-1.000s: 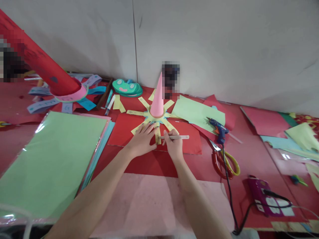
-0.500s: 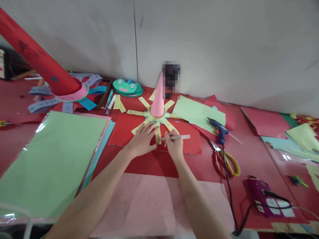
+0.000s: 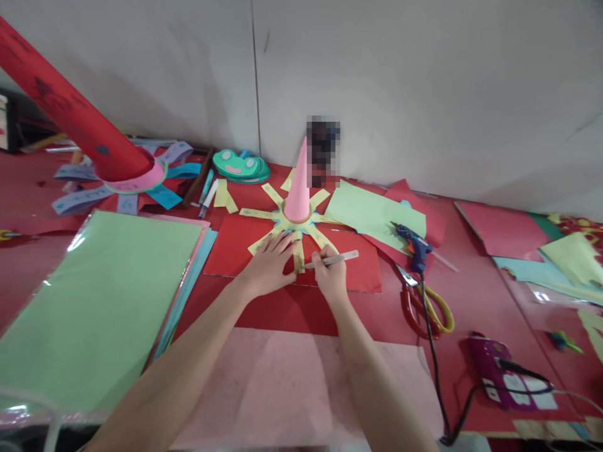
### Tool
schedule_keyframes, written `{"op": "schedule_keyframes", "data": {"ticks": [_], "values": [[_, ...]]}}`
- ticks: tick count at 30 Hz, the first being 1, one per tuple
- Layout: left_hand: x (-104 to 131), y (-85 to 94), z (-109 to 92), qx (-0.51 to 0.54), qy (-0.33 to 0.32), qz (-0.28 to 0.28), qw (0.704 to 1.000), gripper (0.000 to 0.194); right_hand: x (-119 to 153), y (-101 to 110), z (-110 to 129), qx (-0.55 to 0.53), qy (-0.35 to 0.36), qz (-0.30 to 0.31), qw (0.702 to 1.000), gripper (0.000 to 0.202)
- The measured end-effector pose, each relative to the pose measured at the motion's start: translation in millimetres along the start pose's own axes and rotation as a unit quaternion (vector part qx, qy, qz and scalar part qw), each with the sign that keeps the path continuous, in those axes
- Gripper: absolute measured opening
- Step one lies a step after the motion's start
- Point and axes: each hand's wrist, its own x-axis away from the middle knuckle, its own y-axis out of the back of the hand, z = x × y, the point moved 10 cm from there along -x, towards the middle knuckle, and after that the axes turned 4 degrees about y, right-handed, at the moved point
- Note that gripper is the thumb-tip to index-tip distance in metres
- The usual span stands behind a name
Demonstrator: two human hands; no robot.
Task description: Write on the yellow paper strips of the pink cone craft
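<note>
A pink paper cone [image 3: 298,191] stands upright in the middle of a ring of yellow paper strips [image 3: 257,214], which lies on a red sheet [image 3: 362,263]. Dark marks show on several strips. My left hand [image 3: 268,267] is spread flat over the lower left strips, fingers apart and holding nothing. Between the fingers of my right hand [image 3: 330,276] is a whitish pen [image 3: 343,258], its tip at the edge of the front strip [image 3: 299,254].
At the right lie a blue glue gun [image 3: 417,248], scissors [image 3: 417,314] and a purple box [image 3: 502,370] with cables. Green paper [image 3: 103,301] fills the left. Behind it a red tube [image 3: 70,107] leans. Frog cutouts [image 3: 240,166] sit near the wall [image 3: 424,94].
The pen in my right hand has tilted slightly, its back end a little lower. My left hand stays in place.
</note>
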Motion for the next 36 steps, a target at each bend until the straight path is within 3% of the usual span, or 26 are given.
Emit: {"op": "schedule_keyframes", "data": {"ticks": [36], "values": [[1,1.1,0,0.006,0.000,-0.001,1.000,0.065,2,-11,1,-0.053,-0.017,0.037,0.998,0.038]]}}
